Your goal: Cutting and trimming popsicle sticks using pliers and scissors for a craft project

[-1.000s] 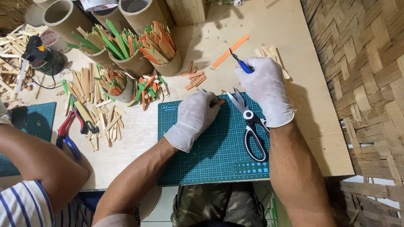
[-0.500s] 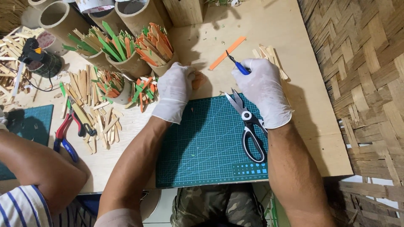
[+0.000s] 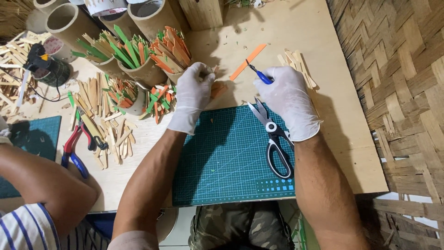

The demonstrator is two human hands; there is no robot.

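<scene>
Tabletop (image 3: pixel 323 41): pale wood, green cutting mat (image 3: pixel 231 162) w/ scissors (image 3: pixel 275 139).
Left hand (image 3: pixel 193 95): gloved, fingers curled on orange sticks (image 3: pixel 217 88) above mat.
Right hand (image 3: pixel 289 104): gloved, closed around blue pen (image 3: pixel 259 74), tip by orange strip (image 3: pixel 248 61).

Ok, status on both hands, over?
Left hand on orange sticks. Right hand holds blue pen. Scissors on mat, unobstructed.
</scene>
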